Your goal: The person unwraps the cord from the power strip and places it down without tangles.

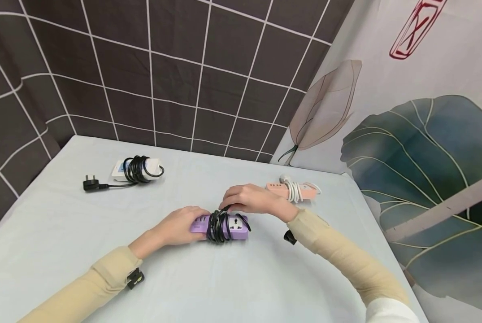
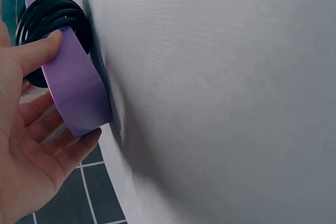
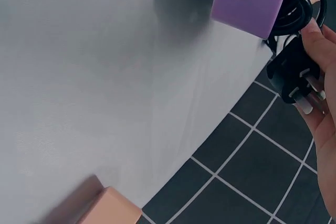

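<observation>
A purple power strip (image 1: 239,233) lies near the middle of the table, its black cord (image 1: 218,228) wound several times round it. My left hand (image 1: 183,225) grips the strip's left end, thumb on the near side and fingers on the far side, as the left wrist view shows on the purple casing (image 2: 79,87). Just beyond the strip, my right hand (image 1: 246,198) holds the black plug (image 3: 294,69) at the cord's end. In the right wrist view the thumb lies by the plug, and its metal prongs show. The head view mostly hides that plug behind the fingers.
At the back left lies a white power strip (image 1: 119,170) wrapped in black cord, its plug (image 1: 91,183) stretched out to the left. A pink power strip (image 1: 279,190) with white cord lies to the right, beyond my right wrist. Dark checked cloth (image 1: 176,89) hangs behind the table (image 1: 176,287).
</observation>
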The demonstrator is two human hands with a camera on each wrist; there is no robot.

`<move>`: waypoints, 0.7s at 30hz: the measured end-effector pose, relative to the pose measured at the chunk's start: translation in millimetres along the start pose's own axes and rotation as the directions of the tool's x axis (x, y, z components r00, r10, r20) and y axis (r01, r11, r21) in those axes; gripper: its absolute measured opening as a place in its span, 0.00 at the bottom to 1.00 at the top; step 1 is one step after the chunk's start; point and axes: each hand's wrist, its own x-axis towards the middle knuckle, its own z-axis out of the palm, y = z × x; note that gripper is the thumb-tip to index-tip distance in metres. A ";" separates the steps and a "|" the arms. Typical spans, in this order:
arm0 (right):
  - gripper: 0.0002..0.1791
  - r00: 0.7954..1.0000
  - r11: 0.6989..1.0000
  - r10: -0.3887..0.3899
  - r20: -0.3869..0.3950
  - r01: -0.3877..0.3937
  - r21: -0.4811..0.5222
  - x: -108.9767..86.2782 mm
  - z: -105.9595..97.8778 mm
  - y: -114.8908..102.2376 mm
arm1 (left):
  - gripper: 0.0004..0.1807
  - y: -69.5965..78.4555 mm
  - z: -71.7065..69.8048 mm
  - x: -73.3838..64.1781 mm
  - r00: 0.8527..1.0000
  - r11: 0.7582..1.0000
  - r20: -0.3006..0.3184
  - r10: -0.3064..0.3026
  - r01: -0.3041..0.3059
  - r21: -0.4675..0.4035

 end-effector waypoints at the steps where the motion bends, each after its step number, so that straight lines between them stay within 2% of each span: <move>1: 0.10 1.000 1.000 0.000 -0.008 0.000 0.000 -1.3 -0.2 -0.6 | 0.31 -0.4 0.4 0.3 1.000 1.000 0.000 -0.003 0.003 -0.004; 12: 0.10 0.999 0.999 -0.020 -0.045 0.018 -0.030 -8.9 -5.6 -12.3 | 0.34 1.4 1.3 4.0 0.998 0.997 0.047 -0.050 0.052 -0.057; 21: 0.09 0.992 0.993 -0.049 -0.112 0.036 -0.115 -17.9 -10.1 -24.9 | 0.34 6.7 3.1 1.9 0.995 0.994 0.026 -0.101 0.102 -0.039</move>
